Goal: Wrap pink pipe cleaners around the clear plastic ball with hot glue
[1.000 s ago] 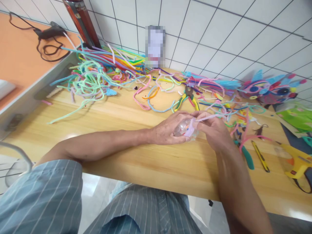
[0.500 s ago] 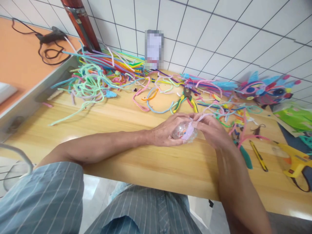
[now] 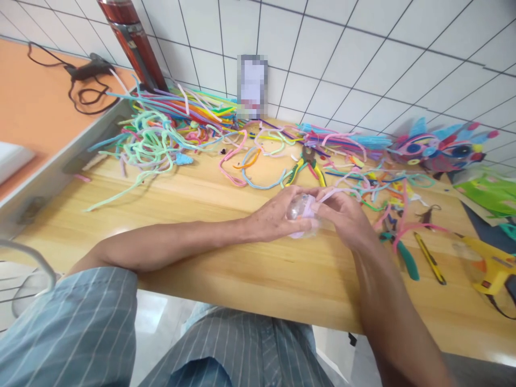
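The person wears a short-sleeved shirt (image 3: 80, 328) of blue-grey cloth with thin pale stripes; its left sleeve ends at the elbow, well back from the fingers (image 3: 300, 191). The same striped cloth covers the lap (image 3: 242, 349) below the arms. Both forearms are bare down to the left hand (image 3: 274, 217) and right hand (image 3: 342, 215), with no watch, ring or glove near the fingers
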Motion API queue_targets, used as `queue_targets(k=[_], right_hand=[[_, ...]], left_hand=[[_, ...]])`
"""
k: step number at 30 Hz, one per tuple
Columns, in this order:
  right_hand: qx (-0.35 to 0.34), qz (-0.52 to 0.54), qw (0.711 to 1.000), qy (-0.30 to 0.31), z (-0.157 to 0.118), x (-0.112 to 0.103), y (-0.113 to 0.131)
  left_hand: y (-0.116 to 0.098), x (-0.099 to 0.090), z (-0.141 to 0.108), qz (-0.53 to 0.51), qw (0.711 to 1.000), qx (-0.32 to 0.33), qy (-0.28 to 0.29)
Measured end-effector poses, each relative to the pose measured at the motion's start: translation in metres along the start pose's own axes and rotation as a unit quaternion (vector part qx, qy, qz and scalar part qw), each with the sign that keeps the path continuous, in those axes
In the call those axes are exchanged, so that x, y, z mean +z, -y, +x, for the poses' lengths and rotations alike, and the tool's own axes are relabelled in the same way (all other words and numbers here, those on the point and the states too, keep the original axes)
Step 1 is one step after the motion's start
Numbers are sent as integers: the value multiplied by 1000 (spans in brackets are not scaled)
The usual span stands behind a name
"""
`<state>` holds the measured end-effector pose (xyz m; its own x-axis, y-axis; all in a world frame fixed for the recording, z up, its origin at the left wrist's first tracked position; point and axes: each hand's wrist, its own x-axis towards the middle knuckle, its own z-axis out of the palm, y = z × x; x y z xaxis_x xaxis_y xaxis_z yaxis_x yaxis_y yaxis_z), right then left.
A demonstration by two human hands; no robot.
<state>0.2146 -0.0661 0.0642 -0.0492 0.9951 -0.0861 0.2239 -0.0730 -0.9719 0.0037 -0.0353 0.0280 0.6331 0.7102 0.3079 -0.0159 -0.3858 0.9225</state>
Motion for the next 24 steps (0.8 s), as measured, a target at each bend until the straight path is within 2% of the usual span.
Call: queue_targets(k=[5, 9, 12, 19, 24], right_hand=[[-21, -30, 999, 20, -2, -5, 6], [-45, -57, 997, 17, -3, -9, 9], [-58, -97, 993, 20, -5, -10, 8], [-92, -180, 979, 22, -11, -11, 7], [-92, -203, 974, 35, -13, -13, 12]], left_hand=[[7, 2, 0, -47, 998, -28, -6], [11, 1, 1, -24, 999, -33, -18], [10, 0, 1, 2, 1000, -9, -21], [16, -2, 2, 58, 993, 99, -4], [15, -3, 5, 64, 993, 103, 8]])
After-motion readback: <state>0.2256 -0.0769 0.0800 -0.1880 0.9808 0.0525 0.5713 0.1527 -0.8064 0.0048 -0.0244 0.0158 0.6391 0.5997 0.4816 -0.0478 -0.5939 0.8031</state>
